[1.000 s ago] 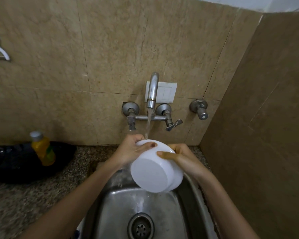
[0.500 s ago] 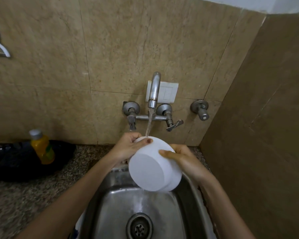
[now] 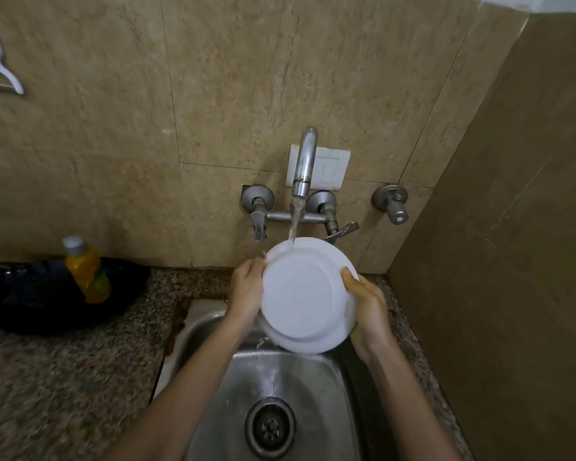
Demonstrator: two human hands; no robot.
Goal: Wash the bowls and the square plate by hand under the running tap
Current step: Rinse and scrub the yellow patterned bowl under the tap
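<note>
Both hands grip the white bowl point(image 3: 305, 294) over the sink point(image 3: 213, 331), its base facing the camera. The left hand point(image 3: 246, 289) curls round the left rim; the right hand point(image 3: 368, 309) clamps the right edge, thumb on the base. Water point(image 3: 295, 221) from the tap point(image 3: 306, 158) hits the top rim. A yellow bottle point(image 3: 87, 272) stands on the counter point(image 3: 64, 377), well to the left.

A speckled counter point(image 3: 64, 377) holds a steel sink point(image 3: 210, 331) at right. Far left lies a black bag point(image 3: 27, 307), a yellow bottle point(image 3: 87, 274) at it.
</note>
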